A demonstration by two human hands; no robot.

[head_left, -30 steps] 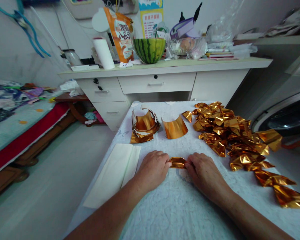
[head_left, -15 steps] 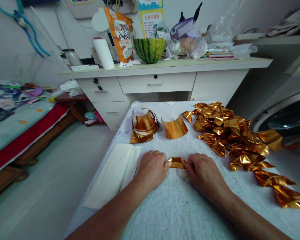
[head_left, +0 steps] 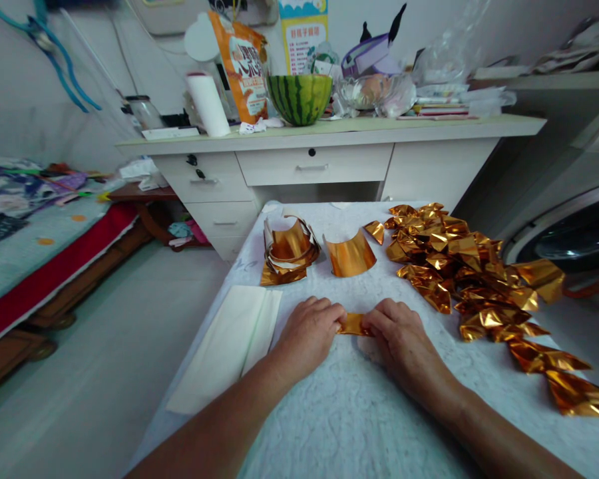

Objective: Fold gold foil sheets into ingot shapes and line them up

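Between my two hands lies a small folded strip of gold foil paper (head_left: 352,324), on the cloth-covered table. My left hand (head_left: 313,332) pinches its left end, fingers curled over it. The strip's right end is gripped by my right hand (head_left: 397,336), thumb and fingers pressed together. Just beyond, a curved sheet of gold foil paper (head_left: 350,254) stands on the table. Left of that sheet is a curled stack of gold foil paper with white backing (head_left: 288,247). A heap of folded gold foil pieces (head_left: 444,249) spreads over the table's right side.
White folded paper (head_left: 219,349) lies by my left forearm. A white desk (head_left: 314,163) stands behind the table, bearing half a watermelon (head_left: 299,98), a paper roll (head_left: 208,105) and an orange bag (head_left: 242,73). A bed (head_left: 44,259) is at left, a front-loading washing machine (head_left: 569,226) at right.
My fingers have closed further over both ends of the foil strip, so less of it shows. The strip looks flatter. The other foil pieces have stayed in place.
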